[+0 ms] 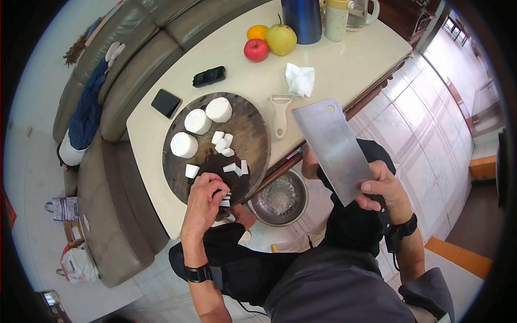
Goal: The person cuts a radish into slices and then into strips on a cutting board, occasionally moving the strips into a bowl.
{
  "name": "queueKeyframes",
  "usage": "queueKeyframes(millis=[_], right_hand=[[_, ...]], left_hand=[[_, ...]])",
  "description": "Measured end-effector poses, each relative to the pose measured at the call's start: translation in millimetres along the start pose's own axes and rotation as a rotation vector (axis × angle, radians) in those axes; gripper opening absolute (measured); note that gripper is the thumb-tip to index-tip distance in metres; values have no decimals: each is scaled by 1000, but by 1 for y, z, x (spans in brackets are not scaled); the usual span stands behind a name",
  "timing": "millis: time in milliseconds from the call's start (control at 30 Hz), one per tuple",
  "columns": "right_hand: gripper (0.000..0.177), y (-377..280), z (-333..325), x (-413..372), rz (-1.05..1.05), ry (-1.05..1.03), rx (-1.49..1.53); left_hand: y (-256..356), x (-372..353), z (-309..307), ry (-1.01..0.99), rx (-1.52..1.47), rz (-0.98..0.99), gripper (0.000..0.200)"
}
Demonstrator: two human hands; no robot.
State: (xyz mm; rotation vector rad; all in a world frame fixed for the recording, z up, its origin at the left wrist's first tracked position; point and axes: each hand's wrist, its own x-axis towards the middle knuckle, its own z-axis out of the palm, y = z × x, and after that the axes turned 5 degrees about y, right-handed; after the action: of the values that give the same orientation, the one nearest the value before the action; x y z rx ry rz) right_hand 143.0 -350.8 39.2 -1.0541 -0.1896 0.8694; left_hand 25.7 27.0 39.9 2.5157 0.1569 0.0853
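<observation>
My right hand [386, 188] grips a broad cleaver [335, 151] near its lower end, its blade raised off the board over the table's front edge. My left hand [203, 198] is closed at the near edge of the round wooden chopping board [250, 124], its fingertips pinched on small white vegetable pieces [225, 201], partly hidden by the fingers. On the board stand three thick, peeled white vegetable rounds [198, 121]. Several smaller white chunks [222, 142] lie in the middle, more cut pieces [236, 168] to their lower right, and one chunk [191, 170] by my left hand.
On the table are a peeler [280, 116], a crumpled white tissue [300, 80], a phone [166, 103], a black object [209, 77], fruit [281, 39] and a blue flask [301, 20]. A metal basin [280, 199] stands on the floor between my legs. A sofa [116, 204] lines the left side.
</observation>
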Motion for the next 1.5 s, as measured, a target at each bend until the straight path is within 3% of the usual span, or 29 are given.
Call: queueKeyframes(millis=[200,367,1500], right_hand=[[27,-1,1,-1,3,26,-2],[26,-2,2,-2,9,47,9],[26,4,-5,-4,-13,17,9]], left_hand=[[-2,-10,-1,90,-153,-96,18],[11,-29,9,248,27,-15,26],[6,-35,23,274,13,10,21]])
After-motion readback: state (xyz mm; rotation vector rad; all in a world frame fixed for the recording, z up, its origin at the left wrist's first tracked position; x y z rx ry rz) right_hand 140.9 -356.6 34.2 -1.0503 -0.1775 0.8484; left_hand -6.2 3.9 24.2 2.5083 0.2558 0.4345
